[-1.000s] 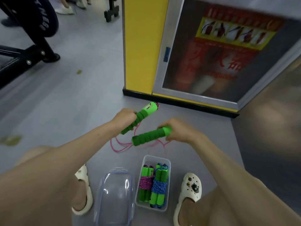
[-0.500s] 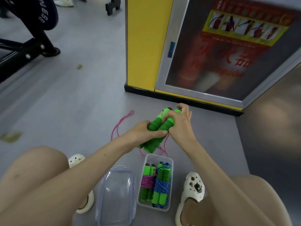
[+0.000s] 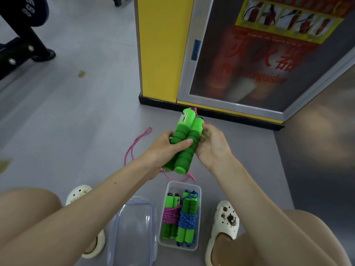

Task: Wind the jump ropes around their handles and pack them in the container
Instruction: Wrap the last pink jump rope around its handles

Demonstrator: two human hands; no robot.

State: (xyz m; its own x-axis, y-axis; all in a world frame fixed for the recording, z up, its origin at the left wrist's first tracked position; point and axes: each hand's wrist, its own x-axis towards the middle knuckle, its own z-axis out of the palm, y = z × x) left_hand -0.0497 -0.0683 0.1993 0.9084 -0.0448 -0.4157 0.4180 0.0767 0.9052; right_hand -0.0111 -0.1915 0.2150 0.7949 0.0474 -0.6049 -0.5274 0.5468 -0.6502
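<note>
Clasping paired handles point(image 3: 189, 131): left hand point(image 3: 165, 151) wrapped round, right hand point(image 3: 213, 148) alongside.

Soft, even indoor light covers the scene, and shadows on the floor point(image 3: 73, 116) are faint and diffuse. The green handles point(image 3: 185, 143) are bright and sharp. The cabinet glass point(image 3: 255, 70) looks dim and smeared, and a brown blur fills the right edge. Pale glare streaks the lid point(image 3: 134, 225). Wide-angle distortion tilts the pillar point(image 3: 161, 50).

1 view only: head-worn wide-angle, facing forward and down, close above grey floor point(image 3: 67, 121).
</note>
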